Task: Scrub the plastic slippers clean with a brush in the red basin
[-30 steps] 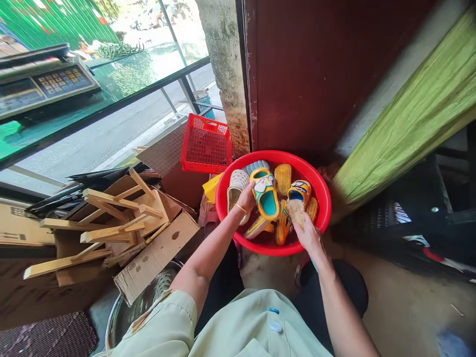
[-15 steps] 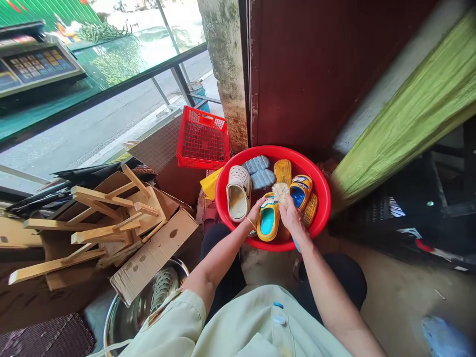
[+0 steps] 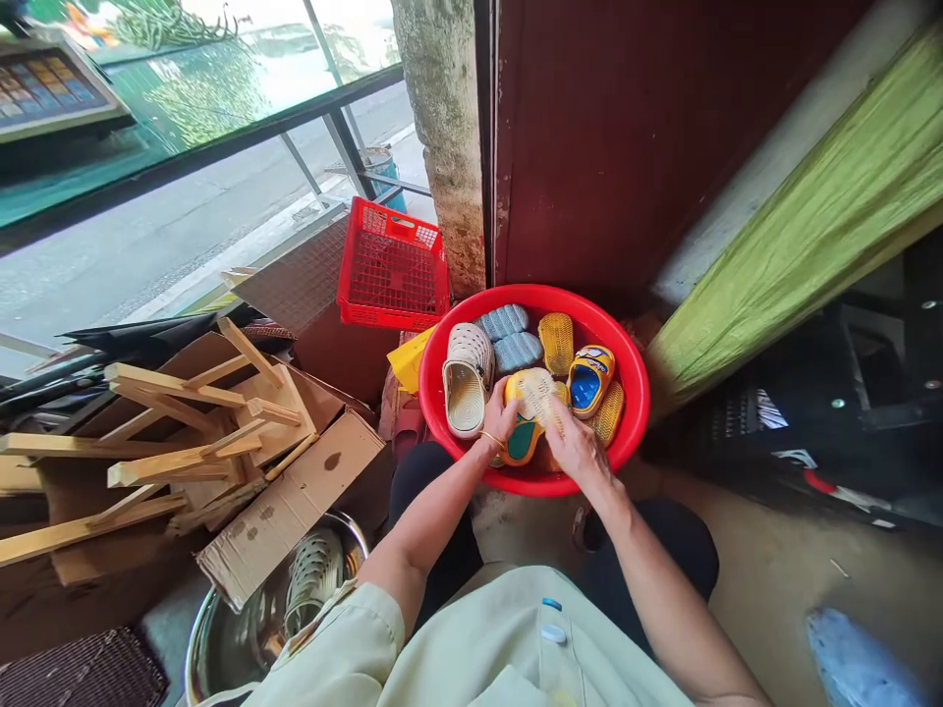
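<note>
Over a red basin [image 3: 637,388], my left hand [image 3: 501,417] grips a yellow clog [image 3: 521,444] with a teal inside, tilted toe-up. My right hand [image 3: 579,450] is closed on a scrub brush [image 3: 540,393], its pale bristles against the clog's toe and slightly blurred. Its handle is hidden under that hand. Left of my left hand stands a cream clog [image 3: 467,395]. Grey-blue clogs [image 3: 508,337] lie soles up behind. Near my right hand are an upturned yellow clog [image 3: 556,343], a yellow clog with a blue inside [image 3: 588,383] and another yellow sole [image 3: 608,413].
A red plastic crate [image 3: 394,263] sits behind the basin, beside a wall pillar. At left are wooden stool legs [image 3: 184,462] and cardboard [image 3: 295,511]. A metal bowl [image 3: 197,638] holds a grey-green clog [image 3: 313,579]. A green curtain [image 3: 781,206] hangs at right.
The brush has moved left from beside the clog onto its toe, and the clog has tipped toe-up. My view has shifted slightly.
</note>
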Demonstrator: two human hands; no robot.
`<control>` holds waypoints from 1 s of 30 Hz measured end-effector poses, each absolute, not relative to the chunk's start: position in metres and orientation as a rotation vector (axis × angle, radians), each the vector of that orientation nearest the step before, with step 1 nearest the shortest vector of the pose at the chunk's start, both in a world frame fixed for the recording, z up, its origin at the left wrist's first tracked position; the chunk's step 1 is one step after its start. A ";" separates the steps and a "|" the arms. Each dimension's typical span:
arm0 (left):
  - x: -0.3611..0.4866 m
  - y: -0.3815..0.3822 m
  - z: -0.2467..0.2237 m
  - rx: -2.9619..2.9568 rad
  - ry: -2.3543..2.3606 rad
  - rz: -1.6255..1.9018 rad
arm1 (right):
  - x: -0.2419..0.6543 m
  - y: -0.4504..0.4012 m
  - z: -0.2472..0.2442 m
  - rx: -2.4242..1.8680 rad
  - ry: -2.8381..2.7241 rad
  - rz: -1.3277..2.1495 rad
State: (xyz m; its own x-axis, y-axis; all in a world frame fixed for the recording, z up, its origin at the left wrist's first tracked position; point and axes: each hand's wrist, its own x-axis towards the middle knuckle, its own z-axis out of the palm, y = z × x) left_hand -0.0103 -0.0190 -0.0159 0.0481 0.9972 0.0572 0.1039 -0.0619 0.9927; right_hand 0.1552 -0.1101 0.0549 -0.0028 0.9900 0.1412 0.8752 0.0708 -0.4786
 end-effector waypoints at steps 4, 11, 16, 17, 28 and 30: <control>-0.010 -0.021 -0.006 1.351 1.220 1.085 | 0.184 -0.114 0.059 -2.011 -1.924 0.331; -0.004 -0.040 0.004 1.471 1.141 1.007 | 0.160 -0.112 0.062 -1.914 -1.880 0.352; -0.003 -0.047 0.006 1.517 1.119 0.985 | 0.181 -0.106 0.055 -2.121 -1.786 0.390; -0.004 -0.045 0.006 1.493 1.140 1.008 | 0.187 -0.107 0.053 -2.169 -1.754 0.399; -0.003 -0.033 -0.003 1.315 1.066 1.080 | 0.167 -0.101 0.048 -2.103 -1.614 0.464; -0.001 -0.028 -0.004 1.217 1.073 1.110 | 0.181 -0.100 0.048 -2.152 -1.588 0.439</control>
